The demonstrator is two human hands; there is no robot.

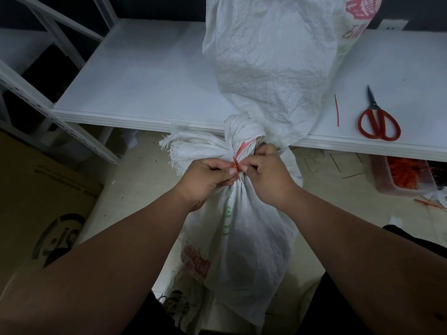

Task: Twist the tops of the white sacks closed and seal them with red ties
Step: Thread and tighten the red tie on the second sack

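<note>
A white woven sack [244, 243] with red and green print stands on the floor between my arms, its top gathered into a twisted neck with a frayed end [183, 146] flaring left. A thin red tie [235, 166] wraps that neck. My left hand [205, 180] and my right hand [268, 175] meet at the neck and pinch the tie between thumbs and fingertips. A second white sack [273, 59] lies on the white table [145, 76] behind, its knotted top hanging over the front edge.
Red-handled scissors [378, 122] and a cut red tie piece [336, 110] lie on the table's right side. A clear tub of red ties [401, 177] sits on the floor under the table's right end. A cardboard box [41, 201] is at left, white shelving [48, 44] behind.
</note>
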